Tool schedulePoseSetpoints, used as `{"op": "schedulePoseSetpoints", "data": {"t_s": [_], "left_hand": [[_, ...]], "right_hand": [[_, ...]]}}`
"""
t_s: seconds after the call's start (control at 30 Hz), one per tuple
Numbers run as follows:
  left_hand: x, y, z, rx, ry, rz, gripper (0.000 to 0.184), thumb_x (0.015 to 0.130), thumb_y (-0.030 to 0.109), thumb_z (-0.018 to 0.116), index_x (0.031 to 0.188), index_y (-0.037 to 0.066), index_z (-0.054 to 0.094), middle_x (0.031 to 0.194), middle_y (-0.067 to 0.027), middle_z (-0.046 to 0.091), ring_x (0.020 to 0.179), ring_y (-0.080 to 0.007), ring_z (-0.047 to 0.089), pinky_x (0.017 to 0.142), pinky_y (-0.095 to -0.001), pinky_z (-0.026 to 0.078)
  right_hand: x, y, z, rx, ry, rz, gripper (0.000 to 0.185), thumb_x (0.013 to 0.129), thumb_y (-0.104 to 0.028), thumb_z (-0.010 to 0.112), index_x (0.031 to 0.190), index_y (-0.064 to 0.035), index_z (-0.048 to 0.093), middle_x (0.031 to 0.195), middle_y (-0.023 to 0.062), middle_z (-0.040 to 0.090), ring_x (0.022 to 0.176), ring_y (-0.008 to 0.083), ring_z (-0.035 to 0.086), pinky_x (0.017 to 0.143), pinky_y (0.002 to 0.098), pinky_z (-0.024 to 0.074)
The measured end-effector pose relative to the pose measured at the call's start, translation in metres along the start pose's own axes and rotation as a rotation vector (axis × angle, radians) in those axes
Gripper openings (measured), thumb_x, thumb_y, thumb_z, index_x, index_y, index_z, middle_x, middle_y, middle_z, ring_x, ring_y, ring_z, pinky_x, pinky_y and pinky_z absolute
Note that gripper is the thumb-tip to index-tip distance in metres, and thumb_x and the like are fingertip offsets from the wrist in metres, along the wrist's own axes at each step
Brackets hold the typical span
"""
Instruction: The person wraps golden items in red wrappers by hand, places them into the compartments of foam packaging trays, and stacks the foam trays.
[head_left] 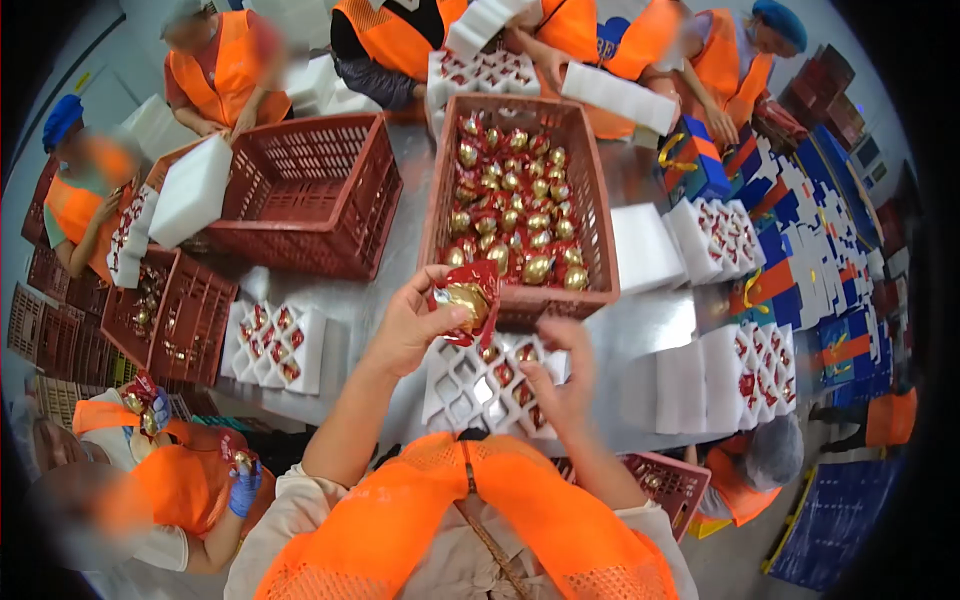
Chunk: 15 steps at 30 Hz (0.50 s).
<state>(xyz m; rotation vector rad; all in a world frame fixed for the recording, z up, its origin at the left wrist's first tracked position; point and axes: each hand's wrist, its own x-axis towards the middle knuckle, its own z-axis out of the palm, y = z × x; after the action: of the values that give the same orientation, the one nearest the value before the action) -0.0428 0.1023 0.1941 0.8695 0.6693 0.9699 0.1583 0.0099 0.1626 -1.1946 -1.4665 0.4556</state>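
My left hand (412, 322) is closed around a gold egg-shaped packet with red wrapper edges (466, 300), held up in front of the crate's near end. Lower and to the right, my right hand (566, 378) is blurred at the fingertips; its thumb and fingers are apart, with nothing visible between them. It hovers over the right side of a white foam tray (462, 388). Several of the tray's diamond-shaped pockets hold red-and-gold packets, mostly on the right, while pockets on the left are bare. Behind it stands a dark red plastic crate (605, 200) full of similar packets.
Another red crate (300, 235) stands left on the metal table (650, 330). Filled foam trays sit left (275, 345) and right (765, 375). White foam blocks (640, 245) and blue-orange boxes (700, 160) lie farther right. Several people in orange vests work around the table.
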Motion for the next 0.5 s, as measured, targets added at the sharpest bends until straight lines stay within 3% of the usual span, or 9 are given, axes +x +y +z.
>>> {"op": "schedulePoseSetpoints", "data": {"t_s": [0.07,0.17,0.27,0.3,0.37,0.4,0.5], "left_hand": [[-0.019,-0.021,0.003,0.053,0.004,0.014,0.051,0.074,0.004,0.074,0.117,0.002,0.046,0.108,-0.0068,0.058,0.096,-0.0155,0.060,0.084,-0.0302,0.051],[-0.043,-0.038,0.009,0.007,0.028,0.052,0.051,0.074,0.005,0.075,0.118,-0.001,0.049,0.107,-0.0082,0.059,0.097,-0.0159,0.059,0.085,-0.0305,0.051],[-0.062,-0.043,0.005,0.053,0.034,0.022,0.051,0.075,0.003,0.073,0.120,-0.002,0.049,0.109,-0.0091,0.059,0.096,-0.0160,0.060,0.084,-0.0321,0.052],[-0.068,-0.042,0.000,0.033,0.030,-0.027,0.050,0.076,0.003,0.070,0.121,-0.003,0.049,0.109,-0.0103,0.060,0.095,-0.0176,0.061,0.083,-0.0343,0.053],[-0.082,-0.036,-0.008,-0.072,0.019,-0.046,0.048,0.077,0.003,0.069,0.121,-0.003,0.049,0.110,-0.0108,0.060,0.095,-0.0188,0.061,0.083,-0.0352,0.053],[-0.089,-0.035,-0.009,-0.178,-0.001,-0.076,0.047,0.077,0.002,0.067,0.120,-0.003,0.049,0.110,-0.0113,0.060,0.095,-0.0201,0.062,0.083,-0.0361,0.054],[-0.100,-0.040,-0.007,-0.308,0.022,-0.048,0.041,0.079,0.003,0.064,0.118,-0.001,0.051,0.108,-0.0108,0.060,0.094,-0.0214,0.062,0.083,-0.0344,0.053]], "right_hand": [[0.013,-0.034,-0.006,0.151,-0.024,0.044,0.083,0.066,-0.034,0.081,0.128,0.0013,0.037,0.125,0.0163,0.045,0.109,0.0284,0.050,0.083,0.0371,0.0449],[0.011,-0.049,0.009,0.108,-0.198,0.190,0.109,0.062,-0.038,0.082,0.140,-0.0006,0.015,0.132,0.0184,0.037,0.111,0.0286,0.046,0.085,0.0390,0.0445],[0.002,-0.036,0.027,0.297,-0.328,0.349,0.060,0.081,-0.013,0.067,0.130,0.0009,0.036,0.114,0.0164,0.053,0.086,0.0190,0.059,0.069,0.0279,0.0498],[0.000,-0.027,0.027,0.297,-0.334,0.341,0.060,0.081,-0.013,0.067,0.130,0.0009,0.036,0.114,0.0164,0.053,0.086,0.0190,0.059,0.069,0.0279,0.0498],[-0.003,-0.012,0.024,0.588,-0.448,0.502,0.035,0.086,-0.003,0.059,0.119,-0.0009,0.049,0.094,0.0088,0.062,0.066,0.0098,0.059,0.057,0.0215,0.0481],[0.002,-0.028,0.023,0.696,-0.411,0.531,0.028,0.087,0.000,0.056,0.115,-0.0003,0.054,0.086,0.0080,0.063,0.056,0.0089,0.057,0.050,0.0203,0.0474],[0.004,-0.030,0.022,0.776,-0.491,0.579,0.030,0.086,0.000,0.056,0.117,-0.0004,0.054,0.086,0.0074,0.063,0.057,0.0086,0.057,0.050,0.0198,0.0471]]}}
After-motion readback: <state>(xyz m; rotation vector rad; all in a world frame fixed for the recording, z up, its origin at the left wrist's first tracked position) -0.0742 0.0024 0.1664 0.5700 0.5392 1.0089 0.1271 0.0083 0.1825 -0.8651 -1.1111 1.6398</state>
